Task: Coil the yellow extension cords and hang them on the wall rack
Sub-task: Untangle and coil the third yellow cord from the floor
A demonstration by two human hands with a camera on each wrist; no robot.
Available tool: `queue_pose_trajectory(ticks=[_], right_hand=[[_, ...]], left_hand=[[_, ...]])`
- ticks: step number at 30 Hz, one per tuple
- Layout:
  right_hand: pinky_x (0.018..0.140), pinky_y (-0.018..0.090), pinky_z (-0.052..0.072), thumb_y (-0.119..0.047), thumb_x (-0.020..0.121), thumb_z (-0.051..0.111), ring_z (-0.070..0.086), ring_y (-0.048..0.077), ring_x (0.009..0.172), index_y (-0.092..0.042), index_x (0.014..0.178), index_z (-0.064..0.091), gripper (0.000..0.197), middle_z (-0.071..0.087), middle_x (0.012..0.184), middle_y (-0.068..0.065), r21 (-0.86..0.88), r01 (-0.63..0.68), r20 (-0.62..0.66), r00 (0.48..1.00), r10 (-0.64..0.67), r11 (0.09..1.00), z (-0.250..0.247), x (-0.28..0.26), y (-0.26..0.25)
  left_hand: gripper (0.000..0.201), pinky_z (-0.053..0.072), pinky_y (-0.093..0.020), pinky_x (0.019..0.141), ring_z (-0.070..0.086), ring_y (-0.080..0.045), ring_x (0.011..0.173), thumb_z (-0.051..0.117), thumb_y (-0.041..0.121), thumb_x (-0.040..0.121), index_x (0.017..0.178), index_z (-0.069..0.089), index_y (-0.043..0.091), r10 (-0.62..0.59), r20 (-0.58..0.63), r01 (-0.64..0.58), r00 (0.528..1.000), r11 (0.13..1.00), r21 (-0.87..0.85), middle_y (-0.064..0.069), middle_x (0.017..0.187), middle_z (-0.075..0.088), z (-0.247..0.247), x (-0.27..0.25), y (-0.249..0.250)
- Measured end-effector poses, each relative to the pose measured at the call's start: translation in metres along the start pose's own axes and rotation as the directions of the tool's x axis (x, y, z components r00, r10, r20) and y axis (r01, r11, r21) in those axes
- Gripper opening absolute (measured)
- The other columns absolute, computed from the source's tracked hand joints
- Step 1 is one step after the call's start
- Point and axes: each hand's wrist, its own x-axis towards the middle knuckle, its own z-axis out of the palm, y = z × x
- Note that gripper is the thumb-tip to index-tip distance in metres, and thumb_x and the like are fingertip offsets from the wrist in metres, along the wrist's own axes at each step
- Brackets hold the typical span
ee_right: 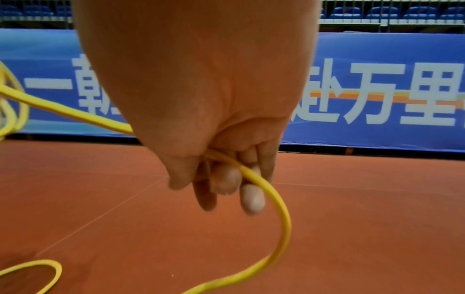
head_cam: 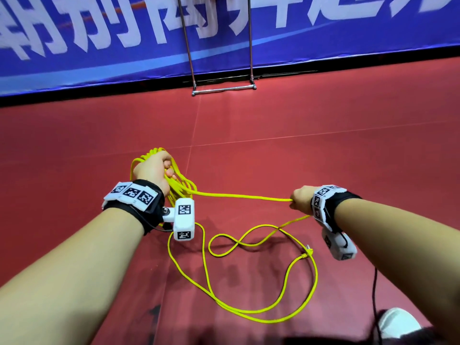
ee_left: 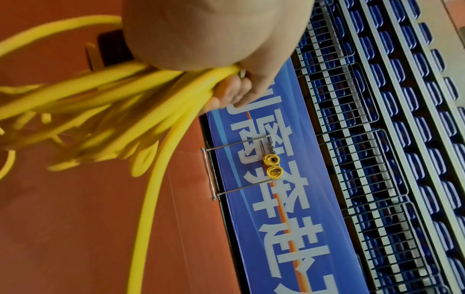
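Left hand: the left hand (head_cam: 154,168) was curled tight round a bundle of finished loops of the thin yellow extension cord (head_cam: 249,196).
Right hand: the right hand (head_cam: 300,197) pinched the taut strand loosely between curled fingers (ee_right: 252,197).
Loose tail: it lay in crossing loops on the red floor (head_cam: 323,150); pulled fast, these might kink or knot.
Plug end: the yellow plug (head_cam: 306,253) could snag.
Rack: the chrome tubular rack (head_cam: 224,88) stood well apart, against the blue banner (head_cam: 99,46).

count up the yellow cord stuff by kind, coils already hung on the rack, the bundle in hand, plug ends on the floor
Coils hung on the rack: 2
Bundle in the left hand: 1
Plug ends on the floor: 1
Total: 4
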Motion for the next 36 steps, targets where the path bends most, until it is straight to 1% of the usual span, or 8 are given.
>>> queue_pose_trajectory(ticks=[8,14,18,22,25,28,31,36], right_hand=[[0.102,0.039,0.038,-0.077,0.089,0.030,0.051,0.030,0.128,-0.014,0.132,0.055,0.080,0.056,0.137,0.012,0.054,0.012,0.049,0.999,-0.014,0.998,-0.015,-0.001,-0.030],[0.081,0.035,0.049,-0.044,0.094,0.053,0.063,0.033,0.107,-0.013,0.115,0.064,0.039,0.066,0.117,0.013,0.115,0.055,-0.198,0.980,-0.031,0.992,-0.030,-0.001,-0.044],[0.072,0.031,0.048,-0.038,0.085,0.069,0.066,0.033,0.096,-0.013,0.105,0.065,0.032,0.067,0.105,0.013,0.380,0.016,-0.315,0.942,0.113,0.925,-0.050,-0.006,-0.053],[0.059,0.028,0.045,-0.013,0.081,0.063,0.065,0.029,0.070,-0.005,0.085,0.071,0.012,0.068,0.078,0.014,0.728,0.081,-0.263,0.950,0.169,0.681,-0.064,-0.008,-0.068],[0.046,0.025,0.044,0.006,0.083,0.048,0.053,0.023,0.046,0.002,0.086,0.063,0.016,0.058,0.063,0.017,0.962,0.126,-0.151,0.984,0.090,0.243,-0.069,-0.010,-0.081],[0.051,0.032,0.052,0.021,0.085,0.039,0.059,0.027,0.058,0.000,0.095,0.053,0.027,0.054,0.072,0.019,0.992,0.079,-0.082,0.996,-0.020,-0.098,-0.076,-0.014,-0.086],[0.060,0.031,0.050,0.015,0.092,0.043,0.066,0.027,0.073,-0.013,0.105,0.048,0.031,0.067,0.088,0.010,0.996,-0.004,-0.014,0.979,-0.203,-0.088,-0.078,-0.018,-0.084],[0.045,0.016,0.047,-0.003,0.100,0.046,0.061,0.010,0.058,-0.005,0.086,0.059,0.019,0.064,0.086,0.006,0.984,-0.077,0.035,0.968,-0.248,-0.160,-0.080,-0.013,-0.092]], left_hand=[[0.027,0.033,-0.020,0.043,0.032,-0.014,0.033,0.060,0.001,0.077,0.060,0.043,0.013,-0.046,0.146,0.005,0.988,0.963,0.270,0.000,0.047,0.039,-0.004,-0.008,-0.009],[0.026,0.033,-0.021,0.045,0.031,-0.014,0.032,0.060,-0.001,0.077,0.061,0.046,0.014,-0.019,0.231,-0.074,0.973,0.920,0.386,0.000,0.045,0.040,0.010,-0.020,-0.013],[0.025,0.035,-0.022,0.048,0.035,-0.014,0.035,0.059,0.001,0.079,0.061,0.047,0.014,-0.109,0.284,-0.006,0.953,0.927,0.375,0.000,0.049,0.041,0.018,-0.026,-0.015],[0.028,0.036,-0.018,0.043,0.040,-0.012,0.035,0.055,0.005,0.085,0.061,0.045,0.014,-0.196,0.329,0.059,0.924,0.922,0.383,0.003,0.046,0.042,0.031,-0.037,-0.023],[0.030,0.037,-0.016,0.040,0.042,-0.011,0.035,0.051,0.005,0.088,0.060,0.043,0.013,-0.246,0.365,0.085,0.898,0.911,0.405,0.003,0.043,0.042,0.040,-0.046,-0.030],[0.027,0.038,-0.016,0.041,0.044,-0.012,0.037,0.049,0.005,0.090,0.063,0.046,0.012,-0.281,0.384,0.107,0.880,0.903,0.416,0.002,0.046,0.045,0.045,-0.048,-0.034],[0.026,0.043,-0.018,0.044,0.049,-0.012,0.040,0.048,0.007,0.091,0.065,0.049,0.010,-0.297,0.369,0.128,0.880,0.899,0.419,0.000,0.048,0.049,0.048,-0.047,-0.034],[0.017,0.051,-0.028,0.060,0.063,-0.014,0.053,0.055,0.013,0.093,0.077,0.058,0.009,-0.333,0.337,0.156,0.881,0.876,0.456,-0.005,0.068,0.060,0.049,-0.045,-0.037]])
